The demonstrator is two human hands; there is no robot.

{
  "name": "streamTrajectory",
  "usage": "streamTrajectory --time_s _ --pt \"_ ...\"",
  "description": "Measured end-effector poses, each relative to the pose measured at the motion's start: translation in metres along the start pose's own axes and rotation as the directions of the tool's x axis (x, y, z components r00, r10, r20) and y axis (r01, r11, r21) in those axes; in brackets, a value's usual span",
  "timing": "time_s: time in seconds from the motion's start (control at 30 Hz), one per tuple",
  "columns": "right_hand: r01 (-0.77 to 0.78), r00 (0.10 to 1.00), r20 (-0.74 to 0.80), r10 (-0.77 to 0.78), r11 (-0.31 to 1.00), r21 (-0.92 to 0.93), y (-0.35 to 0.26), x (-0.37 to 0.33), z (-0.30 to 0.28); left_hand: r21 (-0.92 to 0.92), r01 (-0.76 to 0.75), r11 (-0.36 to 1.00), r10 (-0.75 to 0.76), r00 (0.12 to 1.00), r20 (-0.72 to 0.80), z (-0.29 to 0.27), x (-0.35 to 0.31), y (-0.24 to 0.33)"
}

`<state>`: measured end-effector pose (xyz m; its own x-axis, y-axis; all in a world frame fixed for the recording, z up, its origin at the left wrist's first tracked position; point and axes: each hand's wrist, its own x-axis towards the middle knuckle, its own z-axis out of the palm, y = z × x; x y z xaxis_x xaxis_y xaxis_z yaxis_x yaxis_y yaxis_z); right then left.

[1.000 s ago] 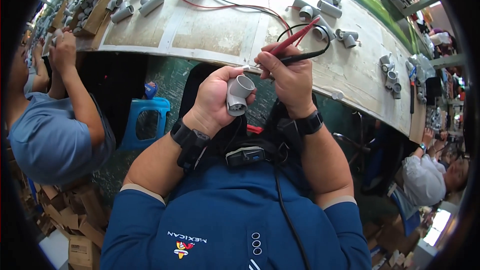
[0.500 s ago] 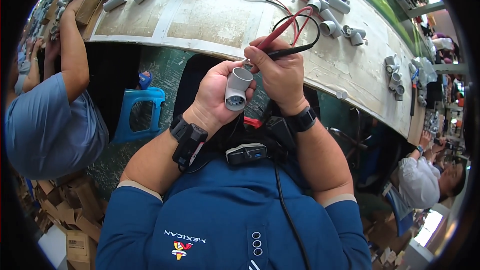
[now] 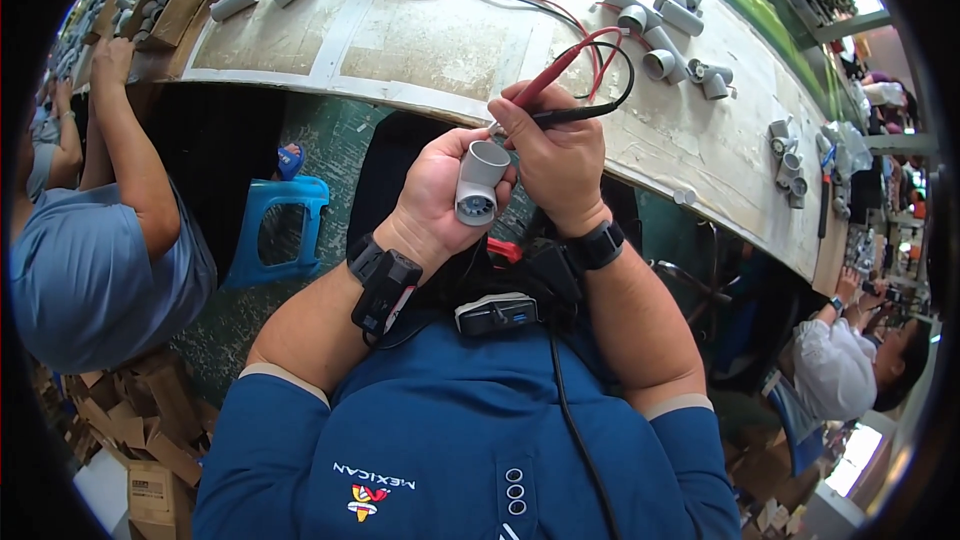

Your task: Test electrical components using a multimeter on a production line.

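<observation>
A gray pipe (image 3: 481, 180) is in front of the person's belly, just off the near edge of the table. It has two round ends. One mouth points up, and the other end faces the person, with small parts inside it. The left hand (image 3: 437, 187) is curled around the pipe and grips it. The right hand (image 3: 553, 157) is close beside it, pinching two pens with wires, one red pen (image 3: 548, 78) and one black pen (image 3: 572, 114). Their tips are near the left thumb, but they are too small to tell if they touch anything.

A black wire (image 3: 632, 70) makes a loop next to the right hand. A black watch (image 3: 600, 245) is on the right wrist. On the white table (image 3: 420, 50), more gray pipes (image 3: 665, 45) lie in a bunch to the right, and others lie at the far left. A blue stool (image 3: 320, 195) is on the floor at the left. Past it is a person in a blue shirt (image 3: 110, 260), with one hand at the table's edge by a brown box (image 3: 180, 10).
</observation>
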<state>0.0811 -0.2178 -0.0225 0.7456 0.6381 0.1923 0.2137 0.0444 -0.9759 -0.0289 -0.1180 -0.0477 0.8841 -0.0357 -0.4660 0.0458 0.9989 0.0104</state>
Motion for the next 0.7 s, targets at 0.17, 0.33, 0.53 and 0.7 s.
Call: streamTrajectory --time_s 0.17,0.33,0.53,0.7 --pt "-0.003 1.0 -0.006 0.003 1.0 -0.014 -0.001 0.001 0.001 -0.03 0.015 0.999 -0.014 1.0 0.021 0.001 0.001 0.001" --pt "-0.05 0.999 0.003 0.05 0.998 -0.023 0.001 0.006 0.001 -0.023 0.013 1.0 -0.012 0.999 0.031 -0.001 0.004 0.002" --pt "-0.023 1.0 0.017 0.024 0.997 -0.07 -0.001 0.01 0.003 -0.009 -0.012 1.0 0.012 1.0 0.019 0.0 0.001 0.005" --pt "-0.082 0.997 0.001 0.082 0.997 0.0 -0.006 0.003 0.0 0.025 -0.028 0.999 0.027 0.998 0.05 -0.006 0.007 -0.001"
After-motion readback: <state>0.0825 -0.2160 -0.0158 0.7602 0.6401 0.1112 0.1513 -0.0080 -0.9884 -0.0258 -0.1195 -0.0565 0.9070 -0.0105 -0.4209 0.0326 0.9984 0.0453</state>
